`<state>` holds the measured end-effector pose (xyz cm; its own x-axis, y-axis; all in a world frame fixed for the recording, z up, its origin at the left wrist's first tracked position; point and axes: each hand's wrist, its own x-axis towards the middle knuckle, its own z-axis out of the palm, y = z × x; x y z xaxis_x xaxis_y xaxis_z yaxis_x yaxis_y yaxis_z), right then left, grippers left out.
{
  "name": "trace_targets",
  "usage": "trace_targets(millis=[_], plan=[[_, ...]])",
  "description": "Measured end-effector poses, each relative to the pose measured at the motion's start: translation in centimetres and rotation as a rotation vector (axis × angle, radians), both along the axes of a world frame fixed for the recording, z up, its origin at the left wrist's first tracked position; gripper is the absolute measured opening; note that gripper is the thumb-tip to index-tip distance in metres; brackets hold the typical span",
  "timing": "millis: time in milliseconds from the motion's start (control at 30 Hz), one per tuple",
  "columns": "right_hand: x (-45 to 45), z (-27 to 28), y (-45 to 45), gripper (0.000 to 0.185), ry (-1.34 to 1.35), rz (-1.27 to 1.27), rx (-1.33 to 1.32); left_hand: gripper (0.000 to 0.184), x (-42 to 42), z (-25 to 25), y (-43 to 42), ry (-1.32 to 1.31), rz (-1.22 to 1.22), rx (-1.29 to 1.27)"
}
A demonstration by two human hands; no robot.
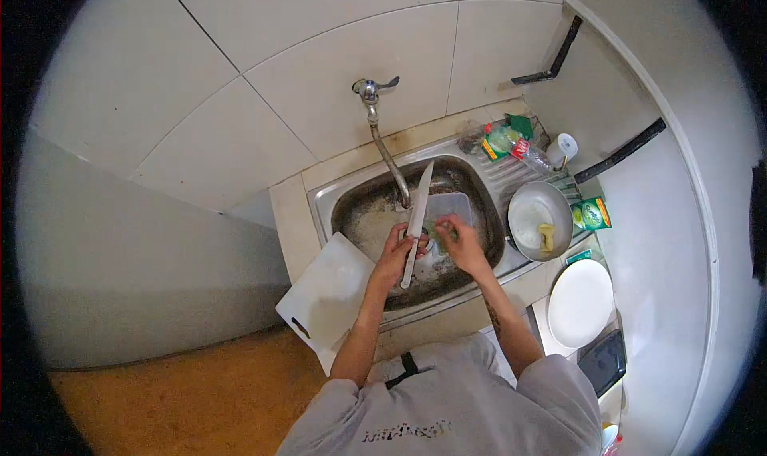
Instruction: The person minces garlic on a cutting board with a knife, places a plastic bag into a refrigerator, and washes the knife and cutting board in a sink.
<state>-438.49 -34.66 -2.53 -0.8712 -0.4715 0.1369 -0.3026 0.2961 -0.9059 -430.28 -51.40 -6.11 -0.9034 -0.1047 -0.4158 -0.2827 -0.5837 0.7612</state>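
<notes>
My left hand [395,254] is closed around a kitchen knife [419,203] over the sink, its blade pointing up toward the faucet and its pale handle toward me. My right hand [463,246] is just right of the knife with its fingers curled together. Something small and greenish shows at those fingertips, too unclear to name. Below the hands, a clear plastic container [457,205] sits in the stained metal sink [351,186]. A white cutting board [329,284] leans over the sink's left front edge, near my left forearm.
A faucet [387,156] reaches over the basin from the tiled wall. On the right drainboard are a pan [527,210] with a yellowish piece inside, a plastic bottle [534,154] and a green box [592,213]. Closer to me lie a white plate [581,304] and a black tray [603,363].
</notes>
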Motion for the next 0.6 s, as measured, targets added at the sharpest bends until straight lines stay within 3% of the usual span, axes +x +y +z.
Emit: trace_targets(millis=[67,167,300,367,500,600], plan=[[-0.7,-1.4,-1.7,0.015,0.082,0.022,-0.051,0.038,0.5,1.2,0.4,0.023,-0.051,-0.157],[-2.0,0.7,-2.7,0.015,0.058,0.110,0.054,0.038,1.1,3.1,1.0,-0.011,-0.077,-0.208],[-2.4,-1.8,-3.4,0.016,0.134,0.138,0.090,0.036,1.4,2.0,0.7,0.063,-0.089,-0.198],[-1.5,-3.7,-3.3,0.019,0.351,0.225,0.205,0.033,1.5,2.3,0.7,-0.028,-0.065,-0.268],[-2.2,-1.3,-3.0,0.022,0.270,0.285,0.345,0.030,2.0,1.5,0.8,-0.028,-0.102,-0.335],[-3.3,0.1,-3.0,0.022,0.100,0.192,0.341,0.027,2.1,2.8,1.5,-0.041,-0.129,-0.419]])
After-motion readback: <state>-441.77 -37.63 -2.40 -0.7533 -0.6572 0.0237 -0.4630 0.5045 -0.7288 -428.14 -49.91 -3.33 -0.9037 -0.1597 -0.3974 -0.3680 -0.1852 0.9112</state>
